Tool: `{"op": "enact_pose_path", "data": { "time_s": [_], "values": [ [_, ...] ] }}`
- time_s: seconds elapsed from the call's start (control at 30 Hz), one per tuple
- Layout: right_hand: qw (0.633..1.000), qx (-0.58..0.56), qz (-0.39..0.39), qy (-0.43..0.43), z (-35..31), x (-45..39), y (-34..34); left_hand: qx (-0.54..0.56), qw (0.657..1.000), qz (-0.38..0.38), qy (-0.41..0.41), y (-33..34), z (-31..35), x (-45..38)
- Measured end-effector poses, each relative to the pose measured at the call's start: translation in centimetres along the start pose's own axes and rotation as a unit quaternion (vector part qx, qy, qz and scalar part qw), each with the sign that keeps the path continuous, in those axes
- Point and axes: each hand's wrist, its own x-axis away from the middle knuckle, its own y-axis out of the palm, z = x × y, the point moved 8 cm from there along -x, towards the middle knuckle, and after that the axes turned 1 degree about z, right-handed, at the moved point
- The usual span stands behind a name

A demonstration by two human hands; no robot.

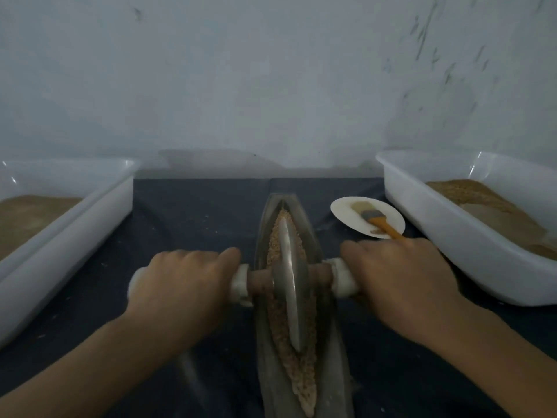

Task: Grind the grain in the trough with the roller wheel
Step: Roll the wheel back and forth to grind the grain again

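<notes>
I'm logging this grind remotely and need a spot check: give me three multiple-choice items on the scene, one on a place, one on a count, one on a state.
1. Where does the brush lie?
A. in the trough
B. on the round plate
C. in the left tub

2. How many white tubs are on the table?
A. one
B. two
C. three

3. How are the hands on the roller wheel?
A. both grip its handles
B. only the left grips
C. neither touches it

Answers: 1 B, its bristles and handle rest on the plate. 2 B, a left tub and a right tub. 3 A, the left hand and right hand each wrap a handle.
</notes>
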Motion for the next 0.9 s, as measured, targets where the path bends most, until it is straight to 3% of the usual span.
{"op": "enact_pose_path", "data": {
  "time_s": [0.13,0.27,0.43,0.57,0.67,0.73,0.9],
  "values": [
    [0.996,0.038,-0.029,0.071,3.2,-4.9,5.2,-0.023,0.996,0.043,-0.075,3.0,-2.7,-6.7],
    [0.987,-0.017,-0.082,0.134,5.1,-6.8,7.7,-0.033,0.996,0.021,-0.076,2.9,-2.8,-10.3],
    [0.992,-0.055,-0.078,0.085,2.6,-0.6,4.4,-0.028,0.999,0.016,-0.021,-0.6,0.2,-4.2],
    [0.984,-0.04,-0.158,0.078,1.6,2.1,3.1,0.031,0.989,0.137,0.052,-4.8,2.1,2.0],
    [0.987,-0.023,-0.154,0.031,0.3,1.3,2.3,0.05,0.996,0.065,0.02,-3.2,1.1,1.9],
    [0.995,-0.011,-0.094,0.023,0.4,0.3,1.6,0.004,1.0,0.002,-0.016,-0.5,0.2,-0.4],
    [0.994,0.068,-0.061,0.059,3.2,-6.9,4.4,0.035,0.992,0.013,-0.118,4.5,-3.9,-7.3]
  ]
}}
